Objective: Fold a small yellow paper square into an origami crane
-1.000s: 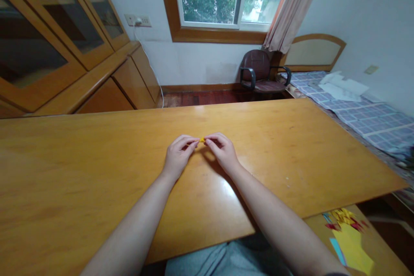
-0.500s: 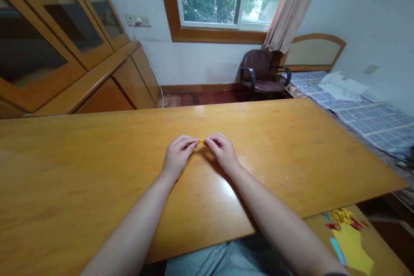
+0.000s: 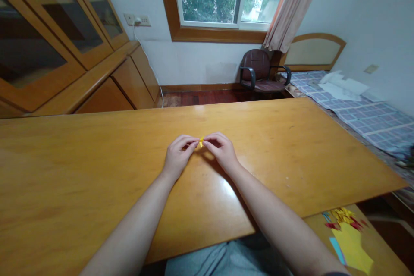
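Note:
A small piece of folded yellow paper [image 3: 201,142] is pinched between both hands just above the wooden table [image 3: 103,172]. My left hand [image 3: 177,155] closes thumb and forefinger on its left side. On the right side, the thumb and fingers of my right hand [image 3: 223,151] press together on the same piece. Its exact shape is mostly covered by the fingertips.
A lower surface [image 3: 317,228] at the bottom right carries yellow paper sheets [image 3: 352,248], a light blue sheet [image 3: 337,250] and a pile of yellow folded pieces [image 3: 343,214] with red ones beside it. Beyond the table stand an office chair [image 3: 258,69] and a bed [image 3: 365,114].
More of the yellow paper now shows between the fingertips, a bit of it pointing down toward the table. Both hands stay in nearly the same place, the right fingers slightly shifted.

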Motion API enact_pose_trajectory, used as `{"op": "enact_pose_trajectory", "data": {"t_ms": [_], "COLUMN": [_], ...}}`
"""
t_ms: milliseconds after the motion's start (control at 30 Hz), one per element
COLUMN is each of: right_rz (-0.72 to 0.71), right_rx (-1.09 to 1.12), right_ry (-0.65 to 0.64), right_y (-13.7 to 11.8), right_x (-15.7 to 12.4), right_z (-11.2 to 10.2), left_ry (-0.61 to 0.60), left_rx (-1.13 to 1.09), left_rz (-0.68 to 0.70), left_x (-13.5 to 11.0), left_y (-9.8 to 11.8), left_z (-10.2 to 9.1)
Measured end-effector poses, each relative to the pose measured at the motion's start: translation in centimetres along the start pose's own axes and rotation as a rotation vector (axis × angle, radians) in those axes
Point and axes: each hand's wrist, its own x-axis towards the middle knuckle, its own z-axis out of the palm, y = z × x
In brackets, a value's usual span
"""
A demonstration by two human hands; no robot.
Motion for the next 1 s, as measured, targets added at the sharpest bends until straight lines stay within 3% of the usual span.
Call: {"op": "enact_pose_trajectory", "data": {"t_ms": [433,733,1000], "right_rz": [-0.027,-0.011,0.065], "right_rx": [0.038,0.039,0.052], "right_ry": [-0.028,-0.064,-0.041], "right_y": [0.19,0.50,0.27], "right_x": [0.03,0.07,-0.05], "right_z": [0.00,-0.21,-0.16], "left_ry": [-0.064,-0.109,-0.025], "left_rx": [-0.136,-0.210,-0.294], "left_rz": [-0.135,-0.149,-0.242], "left_x": [0.21,0.24,0.29], "left_y": [0.07,-0.60,-0.20], "left_z": [0.10,-0.03,0.02]}}
